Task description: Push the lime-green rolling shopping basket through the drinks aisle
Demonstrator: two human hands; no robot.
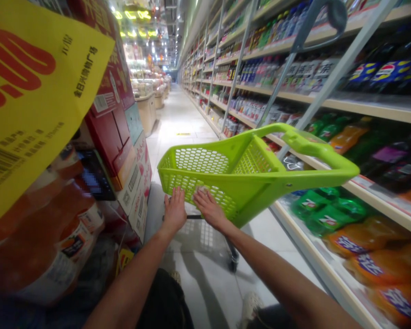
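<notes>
A bright green plastic shopping cart (256, 192) with perforated sides stands sideways in front of me in the aisle, its handle to the right. My left hand (176, 208) lies against the lower near side of its basket, fingers stretched out and pointing up. Close beside it, my right hand (210, 208) rests flat on the same perforated wall, fingers extended. A pale, blurred patch shows at the right fingertips; I cannot make out what it is. The basket's floor is mostly hidden by the near wall.
Drink shelves (373, 105) line the right side, with green bottles (329, 219) and orange bottles (373, 265) low down. On the left stand stacked boxes (114, 132), packs of orange drinks (58, 219) and a large yellow price sign (37, 91). The tiled aisle (173, 109) runs ahead.
</notes>
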